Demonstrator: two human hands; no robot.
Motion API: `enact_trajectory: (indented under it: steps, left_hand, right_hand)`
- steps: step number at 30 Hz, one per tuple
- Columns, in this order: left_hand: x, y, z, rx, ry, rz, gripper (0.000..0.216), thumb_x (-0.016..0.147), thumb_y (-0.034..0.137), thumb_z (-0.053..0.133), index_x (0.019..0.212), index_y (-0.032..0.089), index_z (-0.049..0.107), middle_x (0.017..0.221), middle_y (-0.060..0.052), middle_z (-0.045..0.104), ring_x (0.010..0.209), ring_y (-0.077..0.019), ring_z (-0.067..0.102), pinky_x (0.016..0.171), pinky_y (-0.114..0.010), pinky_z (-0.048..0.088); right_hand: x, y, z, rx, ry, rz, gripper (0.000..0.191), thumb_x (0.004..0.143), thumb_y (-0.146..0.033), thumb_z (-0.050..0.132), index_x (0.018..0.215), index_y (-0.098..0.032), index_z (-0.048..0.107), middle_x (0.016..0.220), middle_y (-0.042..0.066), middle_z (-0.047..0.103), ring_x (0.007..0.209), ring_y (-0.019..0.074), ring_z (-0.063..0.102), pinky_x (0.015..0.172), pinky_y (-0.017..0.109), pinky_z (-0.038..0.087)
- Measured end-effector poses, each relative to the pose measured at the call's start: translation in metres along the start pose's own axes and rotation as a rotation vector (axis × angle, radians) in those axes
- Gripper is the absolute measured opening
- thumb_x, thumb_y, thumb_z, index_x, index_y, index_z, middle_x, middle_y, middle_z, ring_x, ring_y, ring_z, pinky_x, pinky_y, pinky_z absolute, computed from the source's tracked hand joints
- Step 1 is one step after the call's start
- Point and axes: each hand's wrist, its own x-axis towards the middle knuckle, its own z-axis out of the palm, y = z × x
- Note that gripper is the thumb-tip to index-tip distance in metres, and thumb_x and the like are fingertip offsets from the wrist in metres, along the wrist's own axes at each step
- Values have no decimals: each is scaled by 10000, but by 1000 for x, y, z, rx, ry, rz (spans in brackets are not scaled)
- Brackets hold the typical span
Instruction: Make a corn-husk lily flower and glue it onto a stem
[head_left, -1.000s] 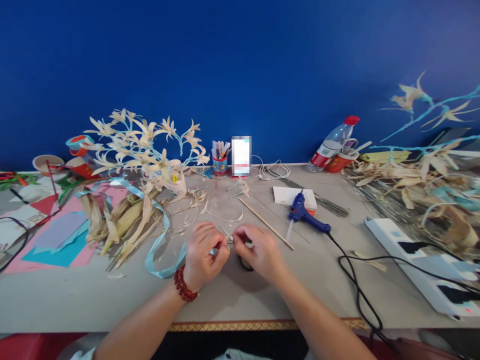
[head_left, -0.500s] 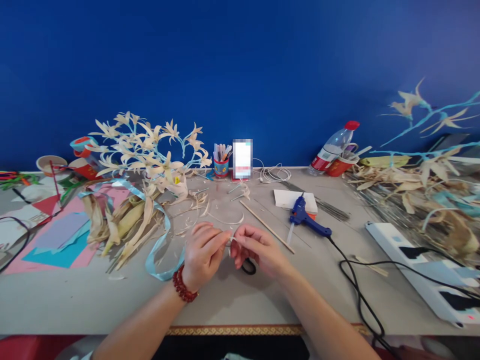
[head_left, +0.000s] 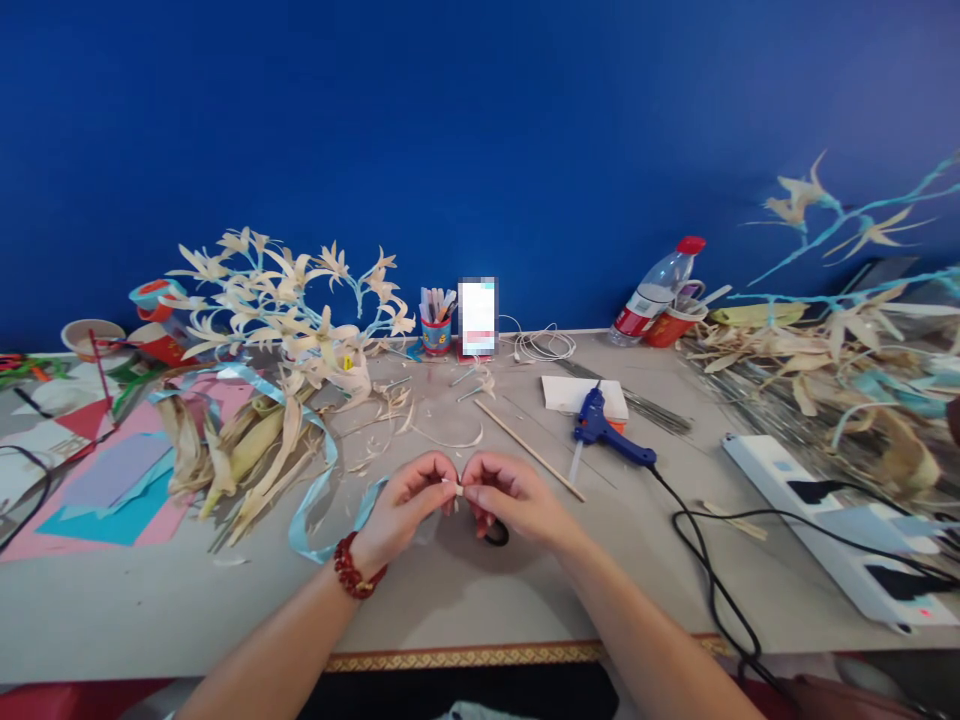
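Observation:
My left hand (head_left: 409,500) and my right hand (head_left: 506,497) meet just above the grey table (head_left: 525,590), fingertips pinched together on a small pale piece of husk (head_left: 456,487). A red bead bracelet (head_left: 351,572) circles my left wrist. A light blue ribbon (head_left: 322,500) curls on the table just left of my left hand. A dark scissors handle (head_left: 495,534) shows under my right hand. A thin wooden stick (head_left: 529,450) lies beyond my right hand.
Corn husks (head_left: 240,450) and a husk-flower branch (head_left: 300,300) lie at left over coloured paper (head_left: 112,490). A blue glue gun (head_left: 611,435) with black cord (head_left: 712,590), a white power strip (head_left: 832,525), a pen cup (head_left: 436,325), a bottle (head_left: 652,290) and more husks (head_left: 825,350) sit behind and right.
Both hands have drawn closer and turned so their fingertips meet on the small pale piece. The view has shifted slightly.

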Motion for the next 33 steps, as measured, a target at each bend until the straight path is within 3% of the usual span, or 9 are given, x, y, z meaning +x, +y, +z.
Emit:
enact_trajectory:
  steps: [6,9,12,15,20,25,29,33]
  left_hand:
    - [1,0,2,-257,-70,-106,127,763,256,620,701,158,567,610,7,512,560,-116,460,577,-254,356]
    - [2,2,2,-355,-30,-50,172,764,271,587,636,175,523,535,27,447,520,-116,424,603,-279,390]
    - [3,4,3,-305,15,-12,191,791,331,578,687,172,558,598,8,486,569,-129,450,626,-285,401]
    - [1,2,3,-229,-16,-64,193,792,346,619,765,156,594,688,-17,539,625,-132,481,605,-260,373]
    - [-2,-4,6,-293,-56,-120,176,774,304,662,728,164,566,618,10,506,578,-119,457,619,-266,375]
    - [-2,-1,7,-355,-63,-50,195,798,335,629,709,179,553,574,10,503,654,-164,527,764,-361,427]
    - [-2,-2,4,-291,-49,-56,160,791,305,654,732,173,585,603,10,534,629,-140,508,689,-303,409]
    - [-2,-7,4,-205,-18,-69,155,771,279,684,720,159,601,623,10,548,572,-104,463,589,-248,355]
  right_hand:
    - [-1,-1,-1,55,-85,11,148,815,-265,601,736,-158,537,532,-63,531,419,62,519,416,152,434]
    - [0,0,-4,124,-67,-21,145,793,-259,600,713,-165,524,503,-72,517,393,73,521,394,164,432]
    - [0,-1,-4,133,-24,-23,122,770,-240,602,707,-167,527,499,-73,519,394,76,524,402,174,449]
    - [0,-2,-2,100,-25,7,114,771,-239,605,711,-165,543,503,-68,531,401,71,518,407,170,454]
    - [0,0,-2,152,-34,8,93,742,-219,611,691,-164,557,479,-63,536,377,70,491,394,174,451]
    - [2,1,-11,341,19,-63,74,707,-216,573,667,-167,534,480,-53,527,349,71,429,360,187,423]
    - [1,-1,-8,177,15,-64,88,751,-242,593,763,-156,580,642,-5,603,519,106,559,488,221,498]
    - [-1,1,0,51,-24,-28,138,750,-278,646,736,-162,572,571,-36,561,475,82,517,475,192,458]
